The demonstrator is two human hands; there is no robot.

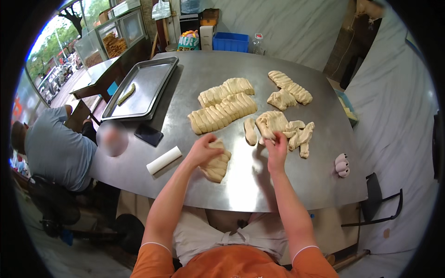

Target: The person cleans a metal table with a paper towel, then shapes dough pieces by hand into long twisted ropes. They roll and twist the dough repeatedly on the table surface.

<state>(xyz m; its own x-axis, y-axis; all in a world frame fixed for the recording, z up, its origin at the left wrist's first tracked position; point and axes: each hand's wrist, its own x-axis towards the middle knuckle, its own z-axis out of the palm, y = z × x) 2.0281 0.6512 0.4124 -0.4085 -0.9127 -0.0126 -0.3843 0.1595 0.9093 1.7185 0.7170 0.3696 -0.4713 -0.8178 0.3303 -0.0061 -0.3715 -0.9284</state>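
Observation:
My left hand (205,151) curls over the top of a ridged dough slab (217,170) near the front of the metal table. With thumb and fingers, my right hand (277,153) pinches the lower end of a dough lump (273,121). A short dough strip (250,131) lies just left of that lump. To its right are several torn, twisted dough pieces (301,136). Farther back, two long ridged dough slabs (222,113) lie side by side. A narrower ridged slab (291,87) and a smaller dough chunk (281,99) rest at the back right.
Metal trays (147,87), stacked, hold one twisted dough strip (126,94). A phone (148,135) and a white roll (164,160) lie on the left of the steel table (194,198). A small white object (342,165) sits right. A seated person (59,146) is at left; a black chair (377,201), right.

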